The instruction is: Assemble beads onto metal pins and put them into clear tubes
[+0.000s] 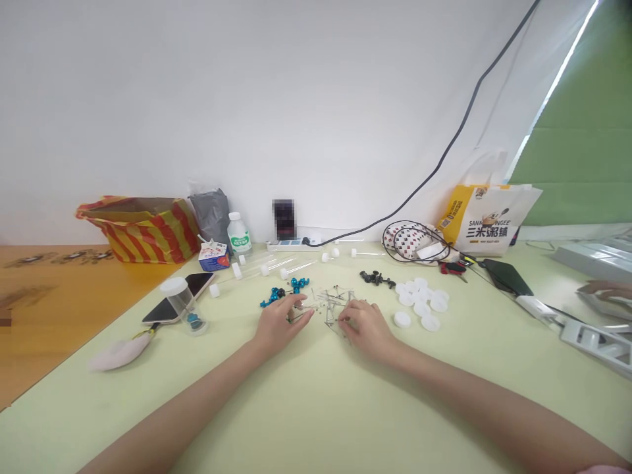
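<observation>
A loose pile of thin metal pins (pixel 336 296), like long nails or screws, lies on the pale green table between my hands. My left hand (pixel 277 324) rests at the pile's left edge, thumb and forefinger apart; a thin pin shows in the gap, and I cannot tell whether it is touched. On the right side, my right hand (pixel 368 329) has its fingertips pinched together at a thin metal pin. Shiny blue small parts (pixel 272 297) lie just beyond my left hand. Black small parts (pixel 378 279) and white round caps (pixel 421 307) lie beyond and right of my right hand.
A clear jar (pixel 185 306) with a white lid and blue parts stands left, by a phone (pixel 180 297). White-capped clear tubes (pixel 296 267), a bottle (pixel 239 236) and a power strip (pixel 291 245) line the back. Another person's hand (pixel 607 288) is far right.
</observation>
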Available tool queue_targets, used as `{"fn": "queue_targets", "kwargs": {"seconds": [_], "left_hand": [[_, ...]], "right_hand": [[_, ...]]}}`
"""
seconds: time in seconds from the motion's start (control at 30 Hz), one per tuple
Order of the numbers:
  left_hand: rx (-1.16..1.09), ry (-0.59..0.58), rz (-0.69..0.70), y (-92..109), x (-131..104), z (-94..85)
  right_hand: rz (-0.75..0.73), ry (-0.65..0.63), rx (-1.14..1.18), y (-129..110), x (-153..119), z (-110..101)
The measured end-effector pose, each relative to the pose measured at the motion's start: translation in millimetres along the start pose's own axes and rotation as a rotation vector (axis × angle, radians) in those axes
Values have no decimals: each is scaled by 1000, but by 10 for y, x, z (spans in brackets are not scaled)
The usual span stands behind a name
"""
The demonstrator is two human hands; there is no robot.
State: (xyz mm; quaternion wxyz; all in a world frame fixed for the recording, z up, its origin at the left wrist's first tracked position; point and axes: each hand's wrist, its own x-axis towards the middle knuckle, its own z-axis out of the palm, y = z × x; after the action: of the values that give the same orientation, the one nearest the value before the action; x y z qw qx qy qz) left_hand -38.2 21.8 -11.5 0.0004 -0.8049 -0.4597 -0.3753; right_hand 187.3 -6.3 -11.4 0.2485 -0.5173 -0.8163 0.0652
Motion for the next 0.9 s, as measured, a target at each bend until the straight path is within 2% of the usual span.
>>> {"fn": "queue_targets", "kwargs": {"seconds": [0.07,0.13,0.3,0.57,0.67,0.8,0.9], "left_hand": [[-6,-2,0,7,2,-4],[-6,-7,0,14,4,-5],[-3,-14,3,19,3,2],[-33,-9,8,7,-2,17],[-25,-17,3,9,-4,20],[-19,-35,1,14,-4,16],[-6,-35,16,14,-7,15]], "right_hand": [[43,27,-7,68,57,-43],[21,36,-36,107,99,-90],[-213,-63,-97,58,98,-97],[-284,-28,-18,91,41,-78],[-195,-2,49,97,60,-72],[36,65,112,69,118,5],[160,40,103,67,168,51]]}}
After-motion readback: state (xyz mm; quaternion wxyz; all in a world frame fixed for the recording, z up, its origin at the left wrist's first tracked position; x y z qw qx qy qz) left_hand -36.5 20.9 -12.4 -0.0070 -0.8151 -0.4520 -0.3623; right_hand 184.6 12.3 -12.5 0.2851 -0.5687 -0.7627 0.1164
